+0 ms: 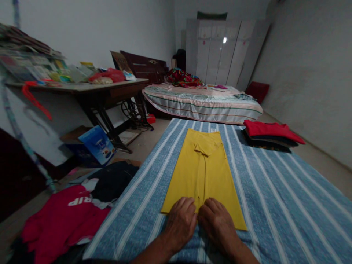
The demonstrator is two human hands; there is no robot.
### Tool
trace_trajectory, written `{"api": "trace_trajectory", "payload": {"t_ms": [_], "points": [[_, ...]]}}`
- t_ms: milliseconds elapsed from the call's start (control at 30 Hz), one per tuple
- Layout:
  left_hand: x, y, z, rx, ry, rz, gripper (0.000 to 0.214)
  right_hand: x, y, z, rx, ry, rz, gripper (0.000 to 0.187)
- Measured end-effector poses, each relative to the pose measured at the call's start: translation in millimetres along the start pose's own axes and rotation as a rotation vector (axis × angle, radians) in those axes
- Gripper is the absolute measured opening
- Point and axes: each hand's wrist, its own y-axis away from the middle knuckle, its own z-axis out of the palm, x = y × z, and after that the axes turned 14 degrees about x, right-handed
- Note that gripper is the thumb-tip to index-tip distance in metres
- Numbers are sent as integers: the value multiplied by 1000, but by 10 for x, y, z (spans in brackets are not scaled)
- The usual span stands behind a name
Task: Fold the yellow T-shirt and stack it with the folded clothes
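A yellow shirt [183,172] lies on the striped bedspread, its two sides folded in so their edges nearly meet along the middle. Near its far end a folded sleeve [207,147] forms a flap, and a small white label [213,130] shows at the far edge. My left hand [183,216] and my right hand [216,220] are side by side at the near edge, close to the centre line. Both have their fingers curled closed over the cloth there. The fingertips and the cloth under them are partly hidden.
The blue striped bedspread [145,205] is under everything. At the far right stands a stack of folded clothes [271,134], red on top. Loose red and dark clothes [63,216] lie at left, beside a blue box [96,145]. Beyond are a sewing-machine table [110,88] and another bed [203,102].
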Motion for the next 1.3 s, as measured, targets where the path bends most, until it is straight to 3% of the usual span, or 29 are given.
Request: {"api": "trace_trajectory", "payload": {"t_ms": [367, 733, 1300], "points": [[-18, -3, 38, 78, 65, -18, 14, 27, -157, -62, -89, 15, 108, 17], [24, 6, 3, 117, 112, -48, 12, 51, -719, -48, -265, 49, 513, 25], [-25, 17, 25, 158, 82, 7, 14, 155, -1032, 211, -345, 70, 674, 26]]}}
